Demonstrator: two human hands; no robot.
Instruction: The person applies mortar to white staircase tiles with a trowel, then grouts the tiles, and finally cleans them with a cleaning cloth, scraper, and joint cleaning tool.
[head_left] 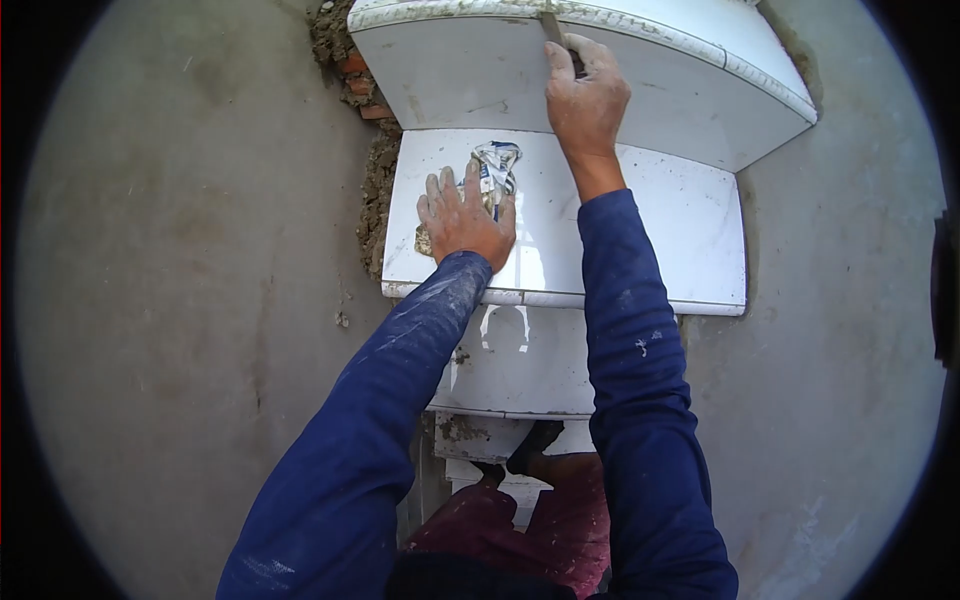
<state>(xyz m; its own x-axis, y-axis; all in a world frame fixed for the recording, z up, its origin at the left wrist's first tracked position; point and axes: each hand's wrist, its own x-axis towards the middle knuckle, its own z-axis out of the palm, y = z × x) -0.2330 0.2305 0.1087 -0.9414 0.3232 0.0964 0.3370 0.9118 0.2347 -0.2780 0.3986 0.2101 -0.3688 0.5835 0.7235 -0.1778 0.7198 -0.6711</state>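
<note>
My right hand [588, 100] is closed around the dark handle of a narrow-bladed scraper [552, 28]. The blade reaches the rounded front edge of the upper tiled step [650, 35], close to a joint. Most of the handle is hidden in my fist. My left hand [468, 218] lies with its fingers spread on the tread of the step below. Partly under it is a crumpled white and blue plastic bag [498, 160], dirty with mortar. A tan, speckled lump [423, 240] shows beside my palm.
White tiled steps [690, 225] run downward toward my legs. Rough mortar [378, 190] and broken brick [372, 105] line their left side. Grey plastered walls [200, 250] stand on both sides. My feet [535, 445] are on the lower steps.
</note>
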